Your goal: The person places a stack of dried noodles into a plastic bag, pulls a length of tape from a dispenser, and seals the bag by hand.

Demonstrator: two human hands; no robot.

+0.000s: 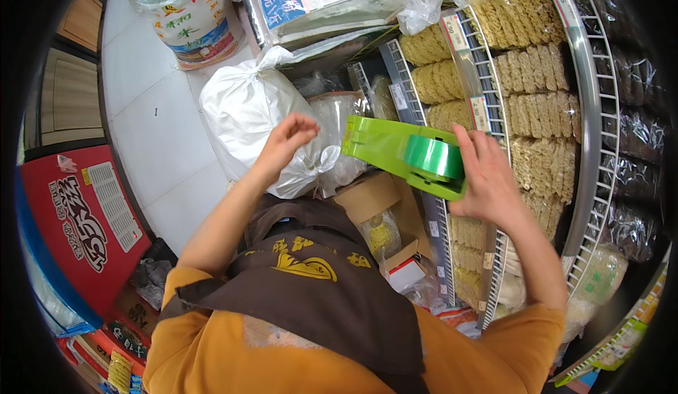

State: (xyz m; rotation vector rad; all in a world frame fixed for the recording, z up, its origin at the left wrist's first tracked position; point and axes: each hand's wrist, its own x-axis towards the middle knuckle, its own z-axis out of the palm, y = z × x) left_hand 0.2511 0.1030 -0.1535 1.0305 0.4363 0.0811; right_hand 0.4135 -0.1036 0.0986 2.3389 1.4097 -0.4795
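Observation:
My right hand (487, 174) grips one end of a lime-green plastic tape dispenser (377, 137), held in front of the noodle shelves. A roll of green tape (434, 155) sits inside it. To its left, my left hand (286, 145) is raised with half-curled fingers over a knotted white plastic bag (249, 103). I see nothing in that hand, but whether the fingertips meet is unclear. A second knot (326, 161) of white plastic shows just below it. Clear plastic bags (339, 113) lie behind the dispenser.
Wire-fronted shelves (582, 129) with dried noodle cakes (535, 71) line the right. An open cardboard box (365, 200) stands on the floor near my apron. Ahead are a printed flour sack (193, 23) and a bin of white powder (344, 2). A red cabinet (79, 219) stands left.

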